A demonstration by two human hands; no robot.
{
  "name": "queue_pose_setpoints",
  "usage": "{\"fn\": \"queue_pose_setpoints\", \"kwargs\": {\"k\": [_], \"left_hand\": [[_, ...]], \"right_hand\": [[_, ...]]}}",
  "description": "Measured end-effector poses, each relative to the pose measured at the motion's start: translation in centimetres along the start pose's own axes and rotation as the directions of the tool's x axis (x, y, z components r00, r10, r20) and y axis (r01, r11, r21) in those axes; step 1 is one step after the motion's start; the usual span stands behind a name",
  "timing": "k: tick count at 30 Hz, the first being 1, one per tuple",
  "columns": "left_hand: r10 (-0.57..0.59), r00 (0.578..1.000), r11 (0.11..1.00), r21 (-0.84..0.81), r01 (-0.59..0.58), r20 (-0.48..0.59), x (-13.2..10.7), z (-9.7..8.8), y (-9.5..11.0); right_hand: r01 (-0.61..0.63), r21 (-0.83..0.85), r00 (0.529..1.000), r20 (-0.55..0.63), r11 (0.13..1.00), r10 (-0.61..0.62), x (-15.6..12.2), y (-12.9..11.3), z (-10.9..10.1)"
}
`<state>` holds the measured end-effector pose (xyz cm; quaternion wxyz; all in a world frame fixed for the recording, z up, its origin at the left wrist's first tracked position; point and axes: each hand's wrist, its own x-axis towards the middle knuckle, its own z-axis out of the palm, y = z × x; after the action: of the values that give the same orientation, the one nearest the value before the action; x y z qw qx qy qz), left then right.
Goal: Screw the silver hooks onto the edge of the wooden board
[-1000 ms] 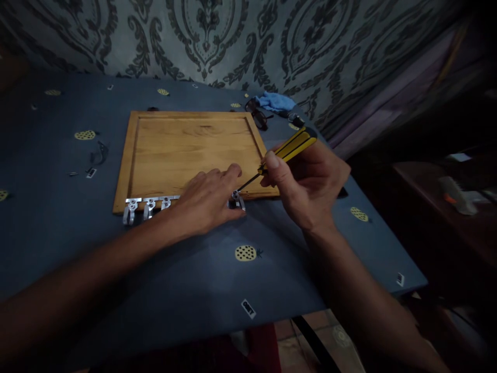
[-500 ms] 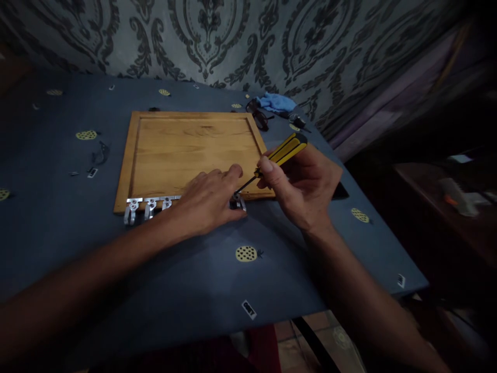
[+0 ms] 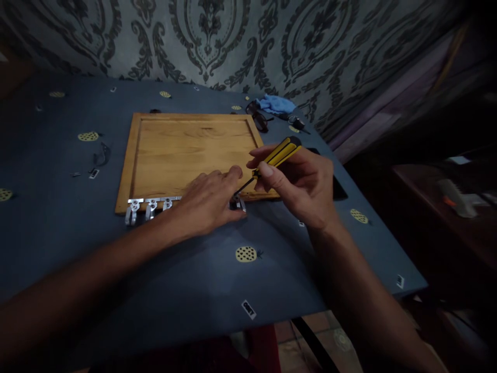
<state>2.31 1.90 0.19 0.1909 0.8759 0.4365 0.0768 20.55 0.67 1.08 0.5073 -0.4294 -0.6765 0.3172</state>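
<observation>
A wooden framed board (image 3: 194, 150) lies flat on the table, with a metal hook rail (image 3: 141, 200) along its near edge. My left hand (image 3: 207, 199) rests over the rail's right part, fingers on the wood and thumb by the end hook (image 3: 239, 203), hiding the rail's middle. Between the fingertips and thumb of my right hand (image 3: 305, 178) is a yellow-and-black screwdriver (image 3: 278, 156). It slants down to the left, and its tip meets the rail near the end hook. The screw head under the tip is too small to make out.
Beyond the board's right corner lie dark glasses (image 3: 261, 120), a blue cloth (image 3: 276, 103) and a small black item (image 3: 296, 122). A flat black object (image 3: 339, 189) is partly behind my right hand. Small metal pieces (image 3: 75, 174) and a clear curved item (image 3: 101, 153) lie left.
My right hand has shifted slightly left and its fingers have turned on the screwdriver's handle, the index finger now straighter. The left hand and the board stay nearly as they were.
</observation>
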Motion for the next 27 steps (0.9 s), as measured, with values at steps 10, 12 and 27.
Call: {"fn": "queue_pose_setpoints", "kwargs": {"k": [10,12,27], "left_hand": [[-0.002,1.000,1.000,0.022,0.002,0.009,0.00,0.00,0.07],[-0.003,1.000,1.000,0.020,0.002,0.013,0.02,0.00,0.08],[-0.012,1.000,1.000,0.004,0.012,0.028,-0.03,-0.07,0.14]], "right_hand": [[0.053,-0.035,0.998,-0.041,0.998,-0.054,0.23,0.26,0.04],[0.052,-0.046,0.997,-0.062,0.998,-0.055,0.22,0.26,0.20],[0.168,-0.158,0.931,-0.300,0.973,-0.209,-0.27,0.11,0.74]]}}
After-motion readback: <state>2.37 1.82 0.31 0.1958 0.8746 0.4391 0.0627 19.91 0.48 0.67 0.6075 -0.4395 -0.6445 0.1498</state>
